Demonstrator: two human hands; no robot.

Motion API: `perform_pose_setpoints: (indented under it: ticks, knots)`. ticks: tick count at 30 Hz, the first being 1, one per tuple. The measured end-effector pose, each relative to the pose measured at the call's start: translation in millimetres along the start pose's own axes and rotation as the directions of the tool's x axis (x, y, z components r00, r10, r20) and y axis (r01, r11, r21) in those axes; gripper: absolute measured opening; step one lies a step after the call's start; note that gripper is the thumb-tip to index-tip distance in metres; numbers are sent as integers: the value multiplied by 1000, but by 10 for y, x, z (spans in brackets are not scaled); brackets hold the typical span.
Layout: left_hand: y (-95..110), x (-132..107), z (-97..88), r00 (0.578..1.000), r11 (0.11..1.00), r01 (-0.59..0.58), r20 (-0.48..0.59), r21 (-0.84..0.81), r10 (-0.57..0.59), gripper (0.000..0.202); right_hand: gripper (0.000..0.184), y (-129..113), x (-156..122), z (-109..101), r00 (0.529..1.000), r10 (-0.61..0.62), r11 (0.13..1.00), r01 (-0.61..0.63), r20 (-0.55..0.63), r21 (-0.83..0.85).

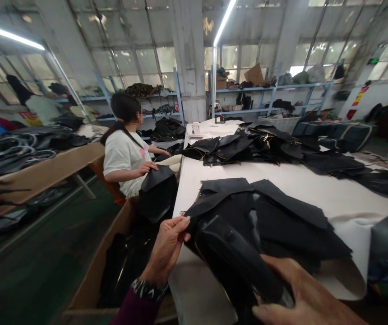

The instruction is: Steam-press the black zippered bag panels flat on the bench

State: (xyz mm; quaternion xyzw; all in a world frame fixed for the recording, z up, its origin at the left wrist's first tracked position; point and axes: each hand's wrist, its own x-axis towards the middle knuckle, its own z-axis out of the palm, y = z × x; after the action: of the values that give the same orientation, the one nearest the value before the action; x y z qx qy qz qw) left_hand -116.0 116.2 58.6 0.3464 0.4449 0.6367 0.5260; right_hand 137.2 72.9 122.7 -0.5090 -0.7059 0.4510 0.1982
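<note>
My left hand [167,248] pinches the edge of a black leather piece [228,253] at the near edge of the white table [302,185]. My right hand [295,293] grips the same piece lower down, where it is rolled or folded into a thick shiny shape. Just behind it lies a pile of flat black cut pieces [275,216], some with gold zipper trim.
A co-worker in a white T-shirt [122,153] sits at the table's left side handling a black piece [156,185]. A cardboard box [113,262] of black pieces stands below my left hand. More black pieces [248,146] are heaped farther back. Shelves line the rear wall.
</note>
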Motion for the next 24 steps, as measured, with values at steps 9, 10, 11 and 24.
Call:
perform_pose_setpoints:
  ticks: [9, 10, 11, 24]
  knots:
    - [-209, -157, -44, 994, 943, 95, -13, -318, -104, 11, 57, 12, 107, 152, 997, 74, 997, -73, 21, -38]
    - [-238, -178, -23, 995, 936, 91, -16, -341, -103, 10, 58, -6, 100, 162, 997, 72, 997, -72, 7, -15]
    - [-269, -209, 6, 995, 930, 92, -9, -356, -101, 9, 57, -25, 93, 168, 997, 72, 997, -72, -7, 2]
    - [-4, -300, 435, 988, 879, 82, -76, -469, -133, 8, 33, 229, -508, -324, 958, -69, 997, 74, -279, 9]
